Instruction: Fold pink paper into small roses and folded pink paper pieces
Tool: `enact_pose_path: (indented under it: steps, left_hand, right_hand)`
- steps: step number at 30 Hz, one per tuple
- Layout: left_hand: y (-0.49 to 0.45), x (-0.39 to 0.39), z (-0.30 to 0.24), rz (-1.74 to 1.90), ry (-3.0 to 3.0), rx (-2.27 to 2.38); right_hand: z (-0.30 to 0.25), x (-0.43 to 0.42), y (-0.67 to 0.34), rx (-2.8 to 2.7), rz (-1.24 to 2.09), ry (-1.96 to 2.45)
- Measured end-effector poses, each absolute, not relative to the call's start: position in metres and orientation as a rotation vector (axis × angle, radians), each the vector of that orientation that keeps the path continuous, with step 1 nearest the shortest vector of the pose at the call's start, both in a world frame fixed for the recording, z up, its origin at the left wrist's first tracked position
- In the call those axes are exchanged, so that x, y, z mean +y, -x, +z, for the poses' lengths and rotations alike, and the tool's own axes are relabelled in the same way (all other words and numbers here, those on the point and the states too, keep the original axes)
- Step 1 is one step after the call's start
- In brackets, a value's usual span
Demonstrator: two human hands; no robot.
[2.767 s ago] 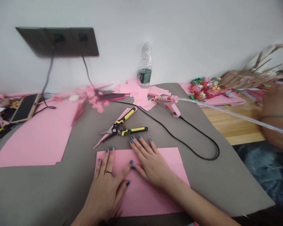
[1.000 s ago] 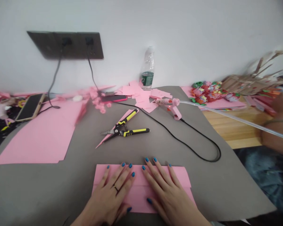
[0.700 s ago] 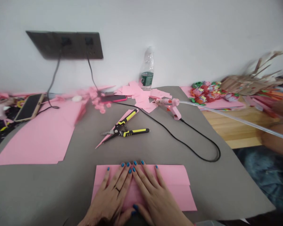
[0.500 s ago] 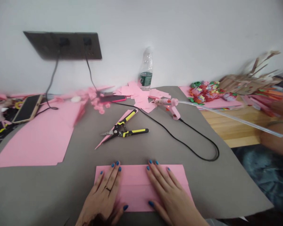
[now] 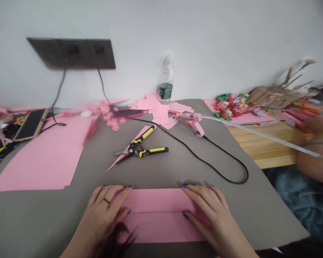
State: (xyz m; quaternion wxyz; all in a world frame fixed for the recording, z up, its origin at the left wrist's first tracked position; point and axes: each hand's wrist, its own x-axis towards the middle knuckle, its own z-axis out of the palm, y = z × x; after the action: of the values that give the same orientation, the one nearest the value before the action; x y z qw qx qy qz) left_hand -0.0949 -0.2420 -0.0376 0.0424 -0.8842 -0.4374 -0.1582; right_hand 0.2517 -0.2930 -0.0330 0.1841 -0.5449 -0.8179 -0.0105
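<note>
A pink paper sheet (image 5: 158, 225) with a crease running across it lies on the grey table before me. My left hand (image 5: 107, 204) is at its left end, fingers curled at the far edge and the thumb on the paper near the crease. At the right end, my right hand (image 5: 210, 208) takes hold the same way, its fingertips on the far edge and its thumb lower down. Blue nails show on both hands. The undersides of my fingers are hidden. Dark hair hangs over the sheet's lower left part.
Yellow-and-black snips (image 5: 136, 147) lie open on a pink strip beyond the sheet. A pink glue gun (image 5: 192, 122) trails a black cord. A bottle (image 5: 166, 80), paper pieces (image 5: 158, 111), pink sheets (image 5: 43, 157) and a phone (image 5: 31, 123) are around. Another person's arm (image 5: 317, 154) is at right.
Both hands have gone from lying flat on the sheet to curled fingers at its far edge. They have also moved apart, toward the left and right ends.
</note>
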Motion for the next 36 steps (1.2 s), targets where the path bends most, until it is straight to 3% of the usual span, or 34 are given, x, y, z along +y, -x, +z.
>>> enact_pose_path:
  steps: [5, 11, 20, 26, 36]
  left_hand:
    - [0.076, -0.218, -0.001, -0.202, 3.016, -1.258]
    - [0.052, -0.215, 0.031, 0.235, 3.089, -1.144]
    - [0.059, -0.239, -0.01, -0.322, 2.842, -0.986]
    - [0.065, -0.254, -0.021, -0.501, 2.759, -0.931]
    - [0.066, -0.275, -0.045, -0.412, 2.739, -0.927]
  right_hand:
    - [-0.01, -0.274, -0.236, -2.293, 0.161, 1.49]
    - [0.02, -0.259, -0.226, -2.432, 0.1, 1.444]
    - [-0.014, -0.265, -0.229, -2.479, -0.057, 1.31]
    - [-0.027, -0.291, -0.222, -2.541, -0.233, 1.361]
    - [-0.035, -0.303, -0.221, -2.605, -0.323, 1.391]
